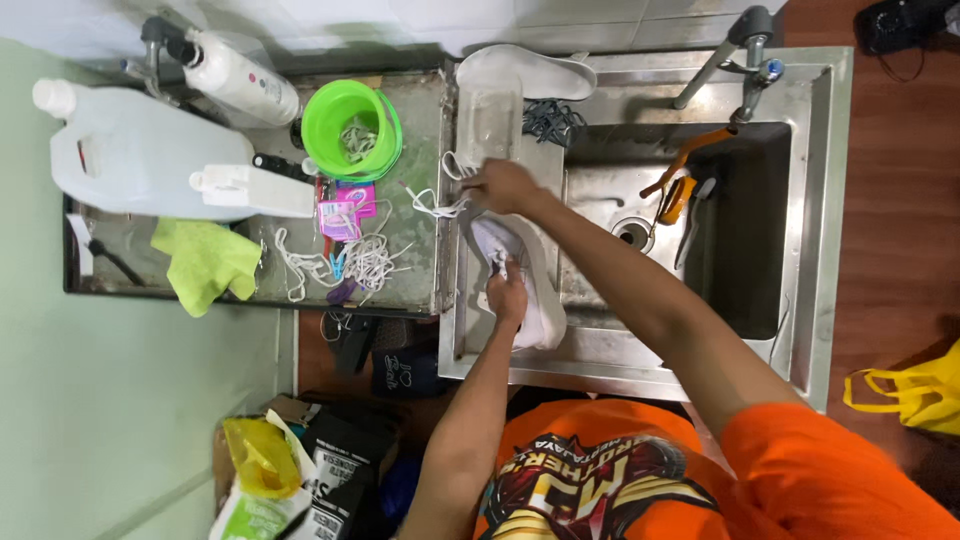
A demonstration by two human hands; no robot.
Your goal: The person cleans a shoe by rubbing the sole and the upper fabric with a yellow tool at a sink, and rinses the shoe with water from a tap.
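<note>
Starting leftmost, a white jug (140, 150) lies on the counter; contents can't be judged. Beside it, a green bucket (350, 125) holds tangled white laces (357, 140). The left hand (507, 296) grips a white shoe (520, 290) on the sink's (815, 200) drainboard; the right hand (503, 185) pinches its lace (435, 205). Sink basin (745, 260) depths are shadowed.

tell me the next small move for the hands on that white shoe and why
Probably draw the white lace further out with the right hand, while the left hand steadies the white shoe. The right hand already pinches lace near the shoe's top, and loose lace trails onto the counter beside other laces.
</note>
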